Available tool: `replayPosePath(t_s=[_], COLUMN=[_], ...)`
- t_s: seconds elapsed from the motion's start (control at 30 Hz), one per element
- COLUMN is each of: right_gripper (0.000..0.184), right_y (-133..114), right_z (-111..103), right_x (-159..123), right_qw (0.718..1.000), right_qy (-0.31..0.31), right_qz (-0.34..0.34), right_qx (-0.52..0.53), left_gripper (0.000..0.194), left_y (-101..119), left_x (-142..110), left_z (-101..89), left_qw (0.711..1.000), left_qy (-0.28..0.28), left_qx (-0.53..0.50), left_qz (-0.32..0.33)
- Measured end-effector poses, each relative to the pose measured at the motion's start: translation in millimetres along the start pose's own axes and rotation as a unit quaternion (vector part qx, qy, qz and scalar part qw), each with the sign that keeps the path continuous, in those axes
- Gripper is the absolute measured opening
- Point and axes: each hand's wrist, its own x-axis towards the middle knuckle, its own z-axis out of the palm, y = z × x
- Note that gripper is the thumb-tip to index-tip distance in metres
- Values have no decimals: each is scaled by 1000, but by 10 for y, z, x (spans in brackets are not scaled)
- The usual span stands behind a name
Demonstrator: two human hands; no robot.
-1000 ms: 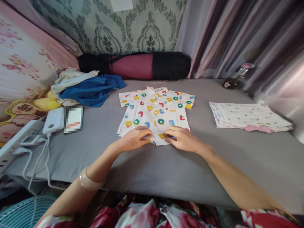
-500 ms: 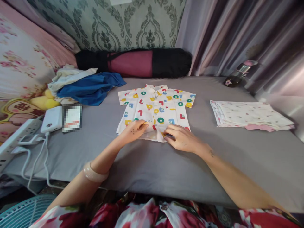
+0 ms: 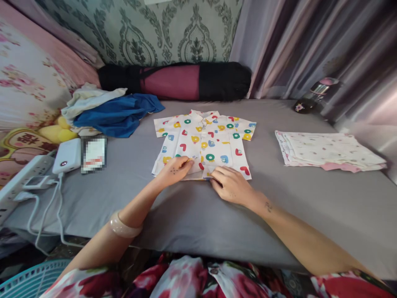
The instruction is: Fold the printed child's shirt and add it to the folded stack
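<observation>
A small white shirt (image 3: 204,140) printed with coloured shapes lies spread flat on the grey bed (image 3: 192,207), collar toward the wall. My left hand (image 3: 174,169) rests on the shirt's lower left part, fingers pinched on the fabric near its front opening. At the middle of the bottom hem my right hand (image 3: 229,185) has its fingers curled onto the hem's edge. Both forearms reach in from the near edge of the bed.
A folded pale cloth stack (image 3: 328,151) lies at the right. Blue and white clothes (image 3: 108,111) are heaped at the back left, before a black and maroon bolster (image 3: 176,80). A power bank (image 3: 66,155), phone (image 3: 93,154), cables and a power strip sit at the left edge. A bottle (image 3: 313,95) lies by the curtain.
The bottom hem, pulled toward me a second ago, now lies farther up. My left hand slid up onto the shirt's left front; my right hand shifted left along the hem.
</observation>
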Motion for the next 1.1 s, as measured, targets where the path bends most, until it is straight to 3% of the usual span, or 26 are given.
replayPosePath(t_s=[0.1, 0.2, 0.33, 0.43, 0.57, 0.63, 0.7, 0.77, 0.83, 0.9, 0.97, 1.1], right_gripper=[29, 39, 42, 41, 38, 38, 37, 32, 26, 24, 27, 35], right_y=[100, 188, 205, 121, 0, 31, 157, 355, 563, 717, 782, 752], right_z=[-53, -125, -159, -167, -217, -267, -340, -433, -524, -583, -599, -555], right_x=[21, 49, 74, 66, 26, 3, -23, -56, -92, -118, -125, -106], right_qw=[989, 948, 914, 930, 950, 950, 951, 946, 932, 913, 897, 873], right_qy=[13, 8, 66, 78, -60, -91, -39, 38, 73, 56, 14, -55], right_qz=[65, 156, 218, 166, 18, 29, 107, 217, 320, 388, 425, 446], right_qx=[132, 277, 336, 320, 304, 298, 286, 239, 154, 111, 120, 191], left_gripper=[38, 38, 30, 32, 35, 29, 31, 32, 37, 40, 42, 56], left_y=[-20, -27, 36, 128, 194, 140, 2, -213, -456, -664, -781, -743], left_x=[-16, -46, -148, -266, -337, -312, -275, -251, -250, -262, -277, -308], left_z=[-17, -39, -58, -66, -115, -163, -223, -291, -364, -432, -482, -498], left_qw=[1000, 999, 984, 969, 965, 969, 985, 996, 983, 971, 964, 960], left_qy=[-14, -35, -121, -154, -165, -153, -94, 22, 108, 124, 122, 73], left_qx=[-14, -14, 11, 65, 67, 39, 36, 79, 133, 132, 109, -20], left_qz=[12, 26, 132, 184, 195, 191, 142, 43, -67, -158, -207, -271])
